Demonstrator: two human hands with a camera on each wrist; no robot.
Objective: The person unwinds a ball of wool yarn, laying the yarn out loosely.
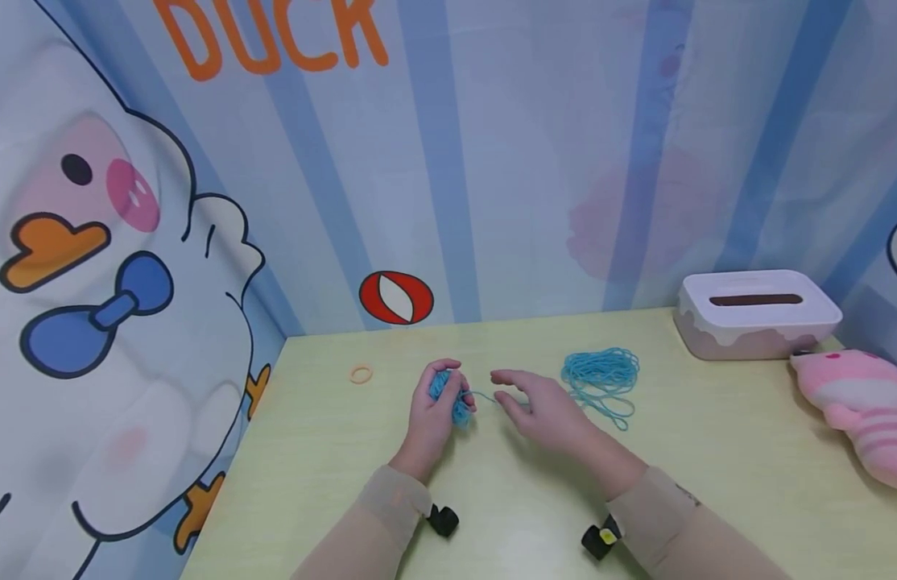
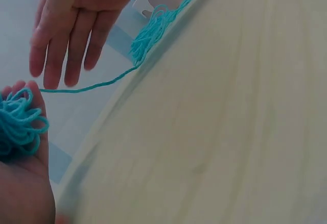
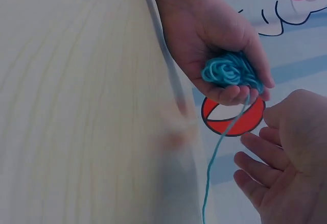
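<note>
A bundle of blue yarn (image 1: 460, 412) sits in my left hand (image 1: 428, 419), whose fingers and thumb curl round it. In the right wrist view the bundle (image 3: 232, 73) shows as a loose wad of loops in the palm. One strand (image 2: 97, 86) runs from it to a looser pile of the same yarn (image 1: 601, 372) lying on the table at the right. My right hand (image 1: 546, 411) hovers between the two, beside the strand, fingers spread and fairly straight, with nothing gripped. In the left wrist view the right hand's fingers (image 2: 74, 55) hang just above the strand.
A small orange ring (image 1: 361, 374) lies on the pale wooden table (image 1: 332, 499), left of my hands. At the back right stands a white and mauve tissue box (image 1: 760, 314), with a pink plush toy (image 1: 865, 411) in front of it. A printed curtain (image 1: 521, 161) hangs behind the table.
</note>
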